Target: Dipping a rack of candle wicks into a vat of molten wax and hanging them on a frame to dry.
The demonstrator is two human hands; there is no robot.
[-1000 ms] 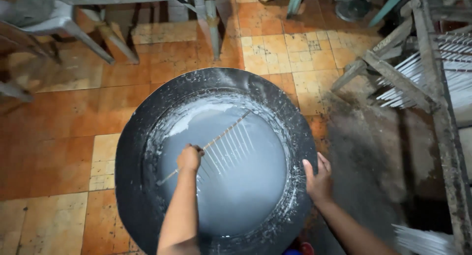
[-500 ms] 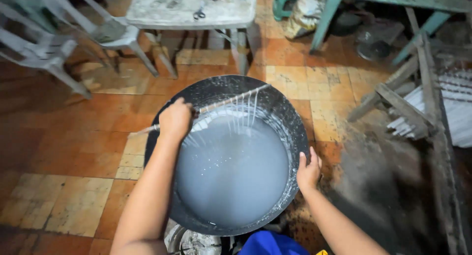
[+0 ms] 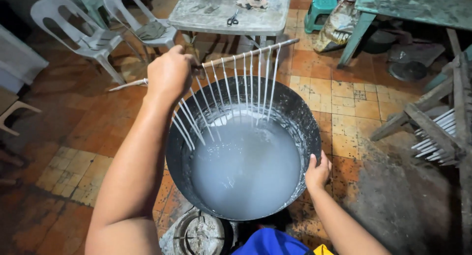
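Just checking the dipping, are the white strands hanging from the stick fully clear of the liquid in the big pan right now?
No: the strands under the stick in the left hand reach into the pan's liquid.

Left hand [image 3: 169,74] closed over the stick [image 3: 246,55]; the gripped stretch and the fingers' undersides were hidden. Right hand [image 3: 317,172] sat on the black pan [image 3: 295,112] rim, fingertips out of sight behind the edge. Pan's near wall covered most of the burner [image 3: 199,233] beneath. Blue cloth [image 3: 270,242] cut off by the bottom edge. Small items on the grey surface [image 3: 211,16] too small to identify, apart from scissors [image 3: 233,18]. Wooden rack [image 3: 437,122] cut off at the right edge.
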